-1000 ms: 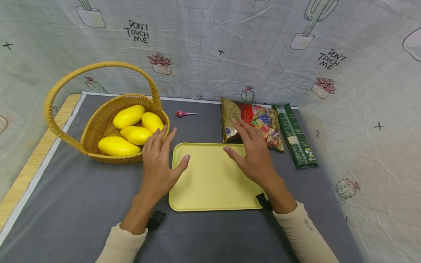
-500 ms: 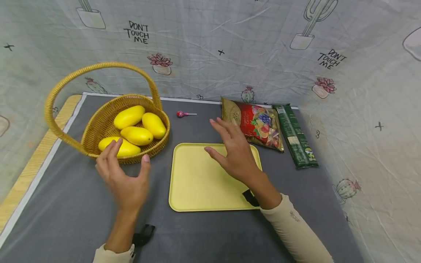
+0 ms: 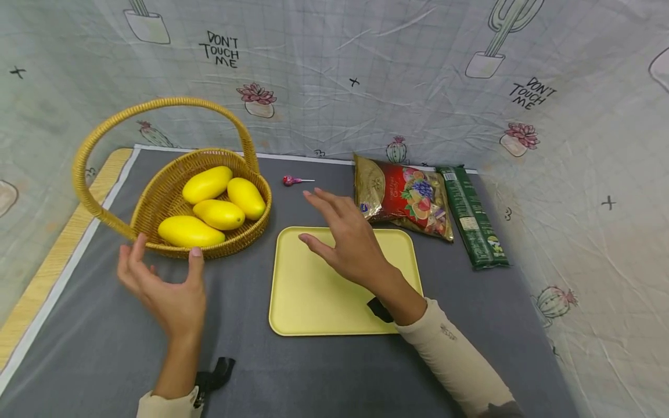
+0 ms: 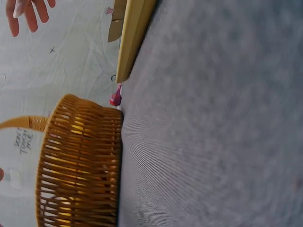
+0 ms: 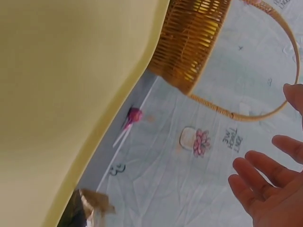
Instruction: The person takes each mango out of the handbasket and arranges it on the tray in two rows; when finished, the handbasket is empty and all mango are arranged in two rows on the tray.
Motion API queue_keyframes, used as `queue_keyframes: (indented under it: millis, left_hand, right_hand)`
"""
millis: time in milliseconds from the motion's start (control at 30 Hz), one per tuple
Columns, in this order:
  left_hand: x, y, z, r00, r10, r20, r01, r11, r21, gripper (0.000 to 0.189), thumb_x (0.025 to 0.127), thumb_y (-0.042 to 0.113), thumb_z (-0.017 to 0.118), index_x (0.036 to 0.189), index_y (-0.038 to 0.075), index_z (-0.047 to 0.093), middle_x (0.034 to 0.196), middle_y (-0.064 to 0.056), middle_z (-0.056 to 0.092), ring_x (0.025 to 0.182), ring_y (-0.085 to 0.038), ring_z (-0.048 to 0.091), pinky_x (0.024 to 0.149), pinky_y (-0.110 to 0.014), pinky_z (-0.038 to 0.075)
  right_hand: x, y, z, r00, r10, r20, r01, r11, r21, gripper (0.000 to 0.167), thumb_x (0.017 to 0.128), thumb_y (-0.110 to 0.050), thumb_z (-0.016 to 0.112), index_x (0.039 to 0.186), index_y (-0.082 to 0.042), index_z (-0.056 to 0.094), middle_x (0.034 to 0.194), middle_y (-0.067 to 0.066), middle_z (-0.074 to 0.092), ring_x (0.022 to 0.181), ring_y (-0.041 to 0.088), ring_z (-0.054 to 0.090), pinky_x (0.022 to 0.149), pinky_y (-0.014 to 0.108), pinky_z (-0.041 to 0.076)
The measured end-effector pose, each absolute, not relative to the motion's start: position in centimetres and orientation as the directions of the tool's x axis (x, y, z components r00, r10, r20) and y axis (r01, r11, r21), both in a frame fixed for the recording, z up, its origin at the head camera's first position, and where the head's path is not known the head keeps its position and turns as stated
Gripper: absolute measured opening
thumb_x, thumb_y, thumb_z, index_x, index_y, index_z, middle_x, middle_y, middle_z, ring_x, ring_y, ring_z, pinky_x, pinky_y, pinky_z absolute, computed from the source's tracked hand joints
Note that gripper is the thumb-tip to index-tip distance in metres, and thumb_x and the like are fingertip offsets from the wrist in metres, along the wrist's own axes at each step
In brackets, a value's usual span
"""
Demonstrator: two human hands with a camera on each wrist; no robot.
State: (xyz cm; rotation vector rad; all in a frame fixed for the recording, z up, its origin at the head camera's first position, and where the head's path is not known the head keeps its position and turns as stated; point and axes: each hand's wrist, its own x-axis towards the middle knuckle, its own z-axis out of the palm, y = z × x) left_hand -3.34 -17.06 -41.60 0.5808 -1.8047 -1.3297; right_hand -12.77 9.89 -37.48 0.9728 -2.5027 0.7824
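A woven wicker basket [image 3: 151,200] with a tall arched handle stands at the back left, holding several yellow mangoes [image 3: 207,184]. My left hand [image 3: 166,290] is at the basket's near side, fingers spread and thumb raised, with nothing in its grasp. Over the pale yellow tray [image 3: 313,310] hovers my right hand [image 3: 350,244], its fingers relaxed and apart, holding nothing. In the right wrist view the same hand [image 5: 279,189] shows spread fingers. A lollipop [image 3: 291,180] with a pink wrapper lies behind the tray.
A gold and red candy bag [image 3: 402,197] lies behind the tray on the right, beside a long green packet [image 3: 473,217]. The grey cloth [image 3: 292,377] covers the table up to a printed curtain [image 3: 324,69]. Bare wood [image 3: 47,261] shows along the left edge.
My left hand has moved left and toward me, from the basket's right side to its near left. My right hand has shifted left from the candy bag to above the tray.
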Motion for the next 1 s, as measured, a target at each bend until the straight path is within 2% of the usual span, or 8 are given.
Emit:
queue_keyframes:
  millis: [100, 233, 400, 567, 733, 833, 1000]
  left_hand:
    - [-3.9, -18.2, -43.1, -0.587, -0.774, 0.239, 0.04, 0.267, 0.963, 0.073, 0.09, 0.02, 0.08, 0.156, 0.018, 0.049, 0.171, -0.005, 0.024, 0.161, -0.013, 0.021, 0.127, -0.048, 0.027]
    - [-4.6, -19.0, -44.1, -0.598, -0.791, 0.128, -0.014, 0.17, 0.985, 0.074, 0.091, 0.019, 0.081, 0.156, 0.02, 0.048, 0.173, -0.003, 0.023, 0.161, -0.01, 0.02, 0.127, -0.051, 0.028]
    - [-4.8, -18.9, -43.8, -0.613, -0.788, 0.047, 0.003, 0.057, 0.998, 0.074, 0.091, 0.015, 0.082, 0.156, 0.021, 0.048, 0.176, -0.002, 0.016, 0.162, -0.012, 0.017, 0.13, -0.054, 0.021]
    - [-4.8, -18.8, -42.8, -0.622, -0.782, 0.041, 0.049, 0.013, 0.999, 0.073, 0.09, 0.01, 0.082, 0.155, 0.02, 0.049, 0.177, -0.003, 0.013, 0.161, -0.015, 0.017, 0.132, -0.054, 0.017]
    - [-5.0, -19.0, -42.5, -0.636, -0.768, 0.074, 0.052, 0.053, 0.997, 0.074, 0.089, 0.01, 0.082, 0.154, 0.018, 0.049, 0.178, -0.002, 0.01, 0.163, -0.013, 0.012, 0.133, -0.052, 0.014]
    - [-5.2, -19.4, -42.8, -0.645, -0.759, 0.087, 0.05, 0.072, 0.996, 0.075, 0.088, 0.01, 0.083, 0.154, 0.016, 0.048, 0.178, -0.002, 0.012, 0.163, -0.013, 0.013, 0.134, -0.05, 0.014]
    - [-5.6, -20.1, -44.0, -0.663, -0.744, 0.085, 0.05, 0.069, 0.996, 0.078, 0.087, 0.007, 0.083, 0.155, 0.016, 0.046, 0.176, -0.002, 0.018, 0.163, -0.014, 0.017, 0.134, -0.046, 0.014]
  right_hand:
    - [-13.0, 9.0, -37.5, -0.691, -0.527, 0.496, -0.717, 0.591, -0.371, 0.071, 0.098, -0.04, 0.077, 0.16, -0.018, 0.05, 0.157, 0.011, 0.057, 0.131, 0.028, 0.058, 0.109, 0.045, 0.05]
    - [-13.4, 7.8, -37.6, -0.681, -0.546, 0.488, -0.729, 0.565, -0.387, 0.069, 0.099, -0.04, 0.076, 0.159, -0.018, 0.05, 0.156, 0.009, 0.057, 0.13, 0.027, 0.059, 0.107, 0.043, 0.05]
    - [-13.8, 6.1, -37.8, -0.683, -0.564, 0.464, -0.73, 0.549, -0.407, 0.067, 0.099, -0.041, 0.075, 0.157, -0.017, 0.052, 0.155, 0.005, 0.058, 0.131, 0.023, 0.058, 0.106, 0.039, 0.05]
    - [-14.1, 4.3, -37.8, -0.676, -0.589, 0.444, -0.737, 0.533, -0.415, 0.066, 0.1, -0.043, 0.073, 0.157, -0.017, 0.052, 0.153, 0.004, 0.06, 0.133, 0.022, 0.057, 0.106, 0.037, 0.051]
    - [-14.6, 2.6, -38.2, -0.666, -0.607, 0.433, -0.745, 0.518, -0.42, 0.067, 0.1, -0.044, 0.073, 0.157, -0.017, 0.051, 0.152, 0.005, 0.061, 0.133, 0.021, 0.057, 0.101, 0.035, 0.053]
    - [-15.0, 1.5, -38.4, -0.665, -0.613, 0.427, -0.745, 0.503, -0.438, 0.067, 0.1, -0.044, 0.074, 0.157, -0.017, 0.052, 0.15, 0.005, 0.061, 0.134, 0.021, 0.057, 0.102, 0.034, 0.053]
    - [-15.6, -0.1, -38.8, -0.677, -0.614, 0.405, -0.73, 0.496, -0.469, 0.065, 0.098, -0.043, 0.076, 0.154, -0.017, 0.056, 0.146, 0.005, 0.064, 0.128, 0.02, 0.058, 0.097, 0.032, 0.052]
